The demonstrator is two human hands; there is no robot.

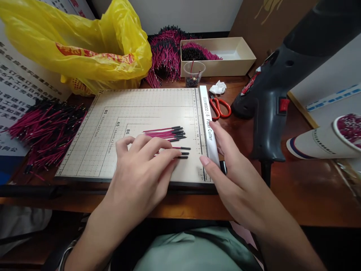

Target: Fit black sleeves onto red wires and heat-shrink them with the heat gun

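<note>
A flat paper cutter [158,98] with printed size grids lies before me. Its white blade arm [207,113] runs down the right edge. My right hand [229,169] grips this arm near its front end, thumb on the board side and fingers along the far side. My left hand [143,165] is bent over the board, thumb and forefinger pinching the ends of a few thin pink-and-black wires [184,155]. Just beyond those fingertips lies a small row of similar wires [166,133], black tips facing the blade. The wires' left ends are partly hidden by my hand.
A wire pile [53,131] sits left; another heap [169,52] lies behind, beside an open box [237,66]. Also around are a yellow bag [93,64], plastic cup [194,73], red-handled scissors [221,108], a heat gun [270,98] and a tipped paper cup [318,141].
</note>
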